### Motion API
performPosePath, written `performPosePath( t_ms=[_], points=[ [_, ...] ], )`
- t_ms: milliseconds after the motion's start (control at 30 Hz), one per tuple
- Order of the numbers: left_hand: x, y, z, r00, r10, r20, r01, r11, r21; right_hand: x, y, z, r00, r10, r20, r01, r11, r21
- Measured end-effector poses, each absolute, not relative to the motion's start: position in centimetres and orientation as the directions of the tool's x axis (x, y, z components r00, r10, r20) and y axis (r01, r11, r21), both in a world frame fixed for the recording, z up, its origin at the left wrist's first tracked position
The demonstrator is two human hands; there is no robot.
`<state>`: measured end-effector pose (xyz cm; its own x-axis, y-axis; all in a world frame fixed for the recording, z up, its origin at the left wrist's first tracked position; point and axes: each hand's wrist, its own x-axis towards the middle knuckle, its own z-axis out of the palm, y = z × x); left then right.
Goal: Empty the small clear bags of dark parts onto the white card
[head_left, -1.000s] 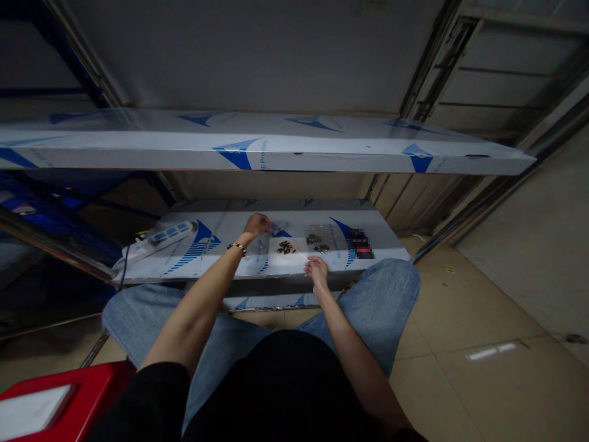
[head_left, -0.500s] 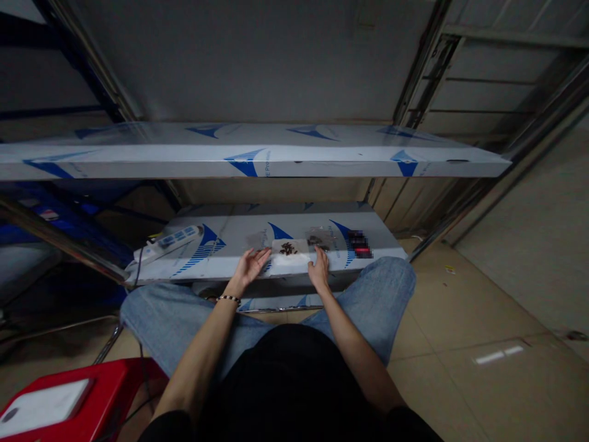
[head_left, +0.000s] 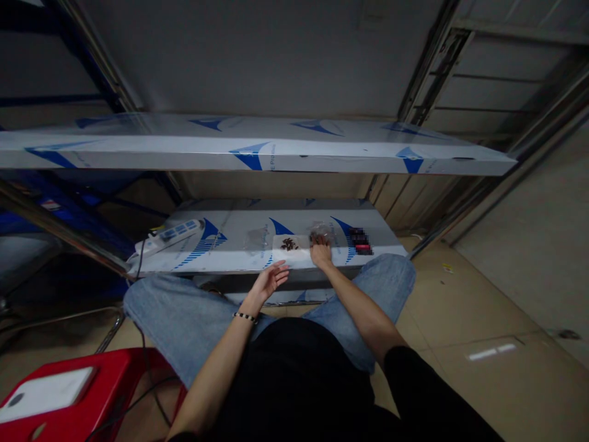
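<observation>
A white sheet (head_left: 291, 252) lies on the lower metal shelf (head_left: 230, 245) with a small heap of dark pieces (head_left: 288, 244) on it. Just right of it is a clear plastic bag (head_left: 319, 235) holding more dark pieces. My right hand (head_left: 319, 252) rests on that bag with fingers curled over it; whether it grips the bag is unclear. My left hand (head_left: 271, 280) hovers open, fingers spread, at the shelf's front edge below the sheet. A beaded bracelet sits on my left wrist.
A white power strip (head_left: 172, 232) lies at the shelf's left end, its cable running down. A second clear bag (head_left: 256, 238) lies left of the sheet. A small dark and red object (head_left: 360, 240) sits right. An upper shelf (head_left: 257, 153) overhangs. A red stool (head_left: 59, 393) stands lower left.
My left hand pulled back from the far part of the shelf to its front edge and opened. My right hand moved forward from the front edge onto the bag.
</observation>
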<state>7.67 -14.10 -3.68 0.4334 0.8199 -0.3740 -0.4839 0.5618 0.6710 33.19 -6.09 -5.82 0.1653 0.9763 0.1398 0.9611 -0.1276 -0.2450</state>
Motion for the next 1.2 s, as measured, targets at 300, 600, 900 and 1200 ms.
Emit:
performPosePath(
  t_ms=[300,600,900,1200],
  points=[
    [7.9,-15.2,-5.7,0.3,0.863,-0.406,-0.366,0.498,0.787,34.3,-7.1,-8.0,0.148,0.943,0.298,0.955,-0.058,-0.289],
    [8.2,-15.0,-5.9,0.316,0.889,-0.331,-0.295,0.424,0.856,32.3,-8.4,-4.9,0.152,0.892,0.427,0.881,0.074,-0.468],
    [9.0,-13.8,-5.7,0.201,0.959,-0.202,-0.382,0.266,0.885,22.5,-16.0,-7.1,-0.247,0.927,0.281,0.53,0.372,-0.762],
    [9.5,-13.9,-6.4,0.277,0.959,-0.06,0.085,0.038,0.996,27.3,-17.1,-5.2,-0.182,0.941,0.285,0.395,0.335,-0.855]
  ],
)
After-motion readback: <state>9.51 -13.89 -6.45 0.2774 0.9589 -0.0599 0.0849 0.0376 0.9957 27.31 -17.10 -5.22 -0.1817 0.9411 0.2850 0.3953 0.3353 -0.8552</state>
